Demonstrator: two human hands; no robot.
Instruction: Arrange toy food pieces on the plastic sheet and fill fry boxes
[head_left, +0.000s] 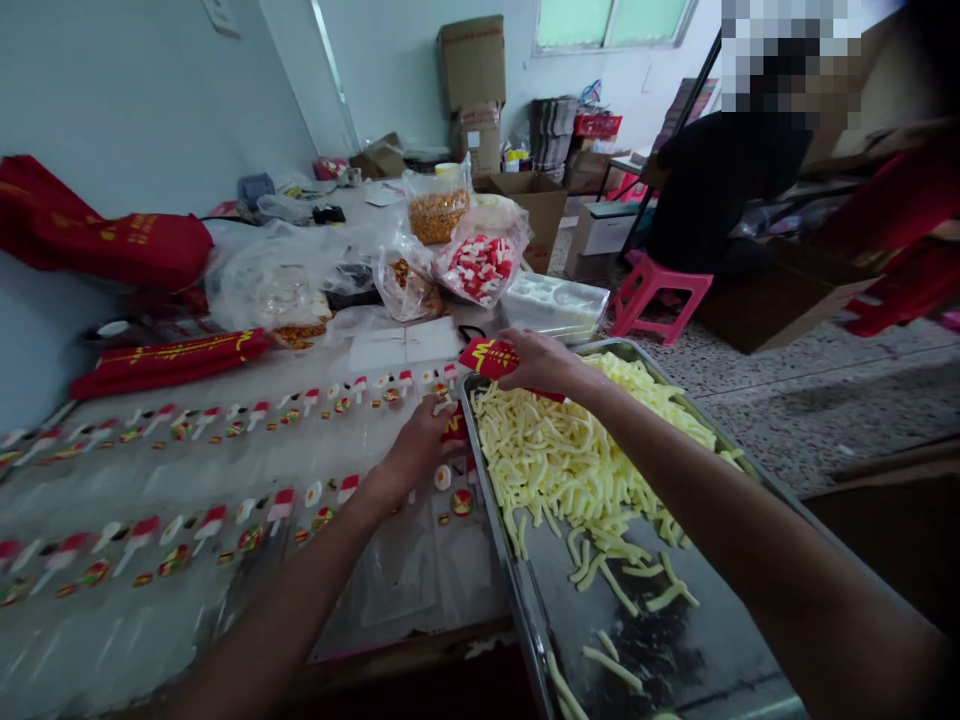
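My right hand [538, 360] reaches over the left rim of a metal tray, closed around red packets [486, 357] with yellow print. The tray [529, 600] holds a heap of pale yellow fry-shaped sticks [562, 440], with a few loose ones at its near end. Just left of the tray, my left hand [420, 440] grips a smaller-looking red packet [454, 424] with a yellow mark, partly hidden by the fingers. Rows of clear plastic bags lie under it on the table, bearing tiny red-and-white popsicles [212, 522], fried eggs [442, 477] and round food pieces [461, 501].
Bags of red-and-white pieces [484, 265] and orange-brown pieces [437, 213] stand behind. A clear plastic tray [559, 305] lies beyond the metal tray. At right are a pink stool [660, 295], a cardboard box [780, 300] and a person in dark clothing [712, 180].
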